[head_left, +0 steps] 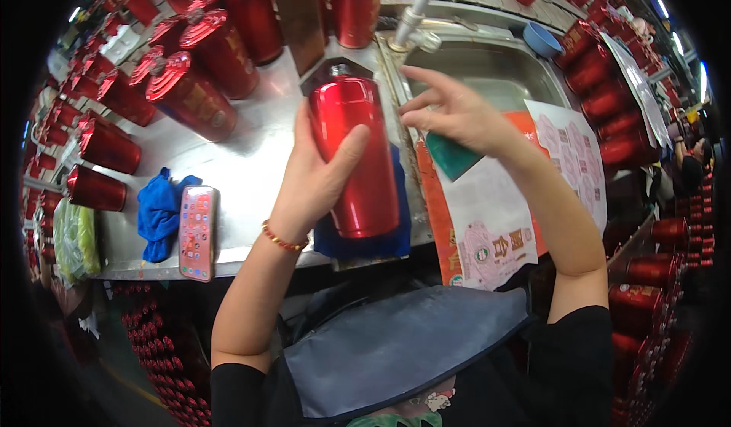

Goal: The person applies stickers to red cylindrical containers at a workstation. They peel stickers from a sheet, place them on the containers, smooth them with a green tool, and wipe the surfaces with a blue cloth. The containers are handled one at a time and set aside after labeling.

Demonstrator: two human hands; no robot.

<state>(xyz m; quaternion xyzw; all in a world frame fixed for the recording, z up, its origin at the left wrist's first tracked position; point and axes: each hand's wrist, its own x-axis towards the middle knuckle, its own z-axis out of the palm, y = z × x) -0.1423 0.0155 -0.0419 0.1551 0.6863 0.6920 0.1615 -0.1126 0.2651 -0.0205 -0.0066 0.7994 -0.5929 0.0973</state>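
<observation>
A glossy red metal bottle (358, 168) lies with its narrow silver neck pointing away from me, over a folded dark blue cloth (326, 240) at the table's front edge. My left hand (320, 172) is wrapped round the bottle's left side, thumb across its top face. To the right, my right hand (457, 115) is raised near the sink's corner, apart from the bottle. Its upper fingers are stretched out, while a flat green scraper (452, 157) is tucked under the hand, its grip partly hidden. Beneath lie printed transfer sheets (487, 206) on orange paper (434, 214).
Several red lidded canisters (190, 96) stand at the left and back of the metal table (251, 145). A phone (198, 233) lies beside a blue rag (158, 214). Behind the sheets is a metal sink (487, 69) with a blue bowl (541, 40). More red canisters (609, 100) stack at right.
</observation>
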